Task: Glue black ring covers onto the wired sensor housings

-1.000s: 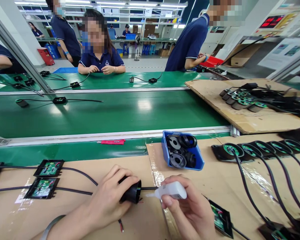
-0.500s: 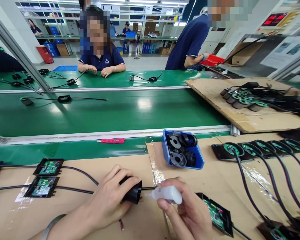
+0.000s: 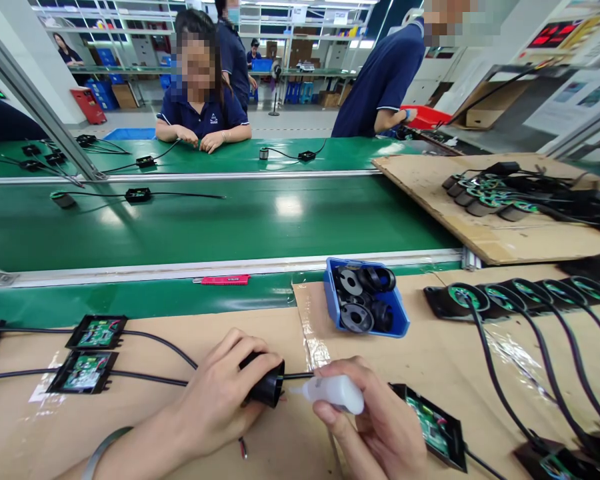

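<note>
My left hand (image 3: pixel 230 387) is wrapped round a black cylindrical housing (image 3: pixel 271 381), its open end facing right. Between the thumb and fingers of my right hand (image 3: pixel 375 413) is a small white dropper bottle (image 3: pixel 337 392), lying sideways with its thin nozzle pointing at the housing's rim. The nozzle tip sits close to the rim; whether it touches I cannot tell. Below the housing a cable end (image 3: pixel 243 448) shows bare red and dark wires. Right of my right hand lies an open black case with a green circuit board (image 3: pixel 433 423), partly covered by the hand.
A blue bin (image 3: pixel 334 300) holds black ring parts. Two circuit-board cases (image 3: pixel 97 332) with cables lie left. Several round cabled units (image 3: pixel 463 297) line the right. A red cutter (image 3: pixel 225 281) lies by the conveyor belt (image 3: pixel 280 227). Co-workers (image 3: pixel 203 120) are across it.
The cabled board on the conveyor has shifted slightly right. Another person has come into view behind the seated co-worker. My hands, the housing and the bottle stay nearly still.
</note>
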The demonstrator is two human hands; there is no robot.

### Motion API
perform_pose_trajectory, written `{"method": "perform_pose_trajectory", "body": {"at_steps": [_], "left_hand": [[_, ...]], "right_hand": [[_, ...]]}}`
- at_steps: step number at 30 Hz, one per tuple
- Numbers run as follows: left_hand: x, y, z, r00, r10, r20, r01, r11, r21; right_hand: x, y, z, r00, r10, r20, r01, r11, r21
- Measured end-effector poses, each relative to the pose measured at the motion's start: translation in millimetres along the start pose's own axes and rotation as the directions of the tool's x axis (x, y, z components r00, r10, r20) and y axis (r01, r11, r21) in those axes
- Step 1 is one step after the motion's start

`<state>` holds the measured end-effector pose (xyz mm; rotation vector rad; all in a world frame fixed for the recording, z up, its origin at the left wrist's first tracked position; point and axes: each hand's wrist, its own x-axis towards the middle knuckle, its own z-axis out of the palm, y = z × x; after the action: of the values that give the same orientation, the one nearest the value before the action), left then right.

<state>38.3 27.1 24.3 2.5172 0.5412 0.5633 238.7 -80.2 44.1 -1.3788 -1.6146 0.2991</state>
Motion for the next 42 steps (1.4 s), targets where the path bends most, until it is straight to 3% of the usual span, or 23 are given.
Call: {"method": "perform_pose_trajectory", "body": {"at_steps": [12, 18, 20, 23, 25, 27, 29, 33, 42], "left_hand": [[0, 0, 1, 1.0, 0.012, 0.004, -0.013, 1.0, 0.008], [0, -2, 2, 1.0, -0.01, -0.001, 0.01, 1.0, -0.002], [1, -3, 3, 0.999, -0.033, -0.005, 0.033, 0.999, -0.029], [2, -7, 6, 0.997, -0.072, -0.01, 0.071, 0.993, -0.09], [3, -8, 7, 0.996, -0.088, -0.018, 0.086, 0.99, -0.114], [3, -10, 7, 0.995, -0.096, -0.017, 0.093, 0.988, -0.122], [3, -10, 8, 0.995, -0.103, -0.012, 0.101, 0.987, -0.123], [2, -12, 9, 0.994, -0.113, -0.009, 0.111, 0.987, -0.119], [3, -10, 9, 0.995, -0.102, 0.006, 0.102, 0.987, -0.123]], "right_hand": [[-2, 0, 0, 1.0, -0.01, 0.013, 0.011, 1.0, -0.007], [-7, 2, 2, 0.988, 0.138, -0.071, -0.123, 0.974, 0.188], [-8, 1, 5, 0.952, 0.278, -0.131, -0.225, 0.92, 0.32], [-5, -3, 8, 0.843, 0.505, -0.186, -0.327, 0.755, 0.569], [-1, -3, 8, 0.789, 0.588, -0.181, -0.325, 0.648, 0.689], [3, -1, 5, 0.768, 0.616, -0.172, -0.316, 0.6, 0.735], [5, 5, 2, 0.784, 0.596, -0.177, -0.304, 0.615, 0.727], [7, 17, -2, 0.874, 0.446, -0.193, -0.208, 0.703, 0.68], [-7, 19, 8, 0.931, 0.322, -0.173, -0.229, 0.882, 0.411]]}}
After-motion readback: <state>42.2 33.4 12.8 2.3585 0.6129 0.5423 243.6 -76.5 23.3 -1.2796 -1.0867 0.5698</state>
